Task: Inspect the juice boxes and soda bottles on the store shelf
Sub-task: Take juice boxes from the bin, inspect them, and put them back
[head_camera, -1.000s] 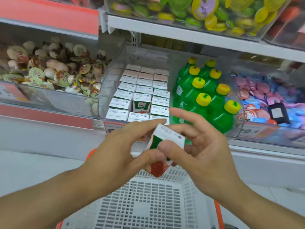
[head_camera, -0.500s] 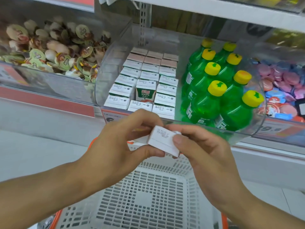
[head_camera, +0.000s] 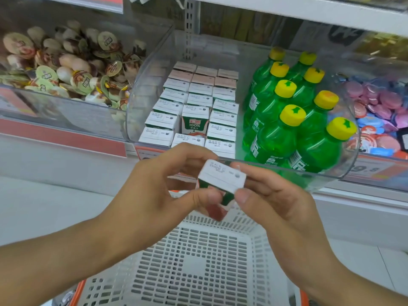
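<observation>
White-topped juice box (head_camera: 221,176) at frame centre, over the basket (head_camera: 194,261); left hand (head_camera: 167,186) and right hand (head_camera: 271,199) both pinch it, top tilted toward the camera — likely to read the printed date; shelf bin (head_camera: 154,69) of cartons and soda bottles (head_camera: 284,124) just behind.

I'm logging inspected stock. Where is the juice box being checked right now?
Centre of the head view: the juice box is pinched between the left hand and right hand, above the white basket.

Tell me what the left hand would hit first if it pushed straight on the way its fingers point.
The juice box it already pinches, then the right hand gripping the box's other side.
</observation>
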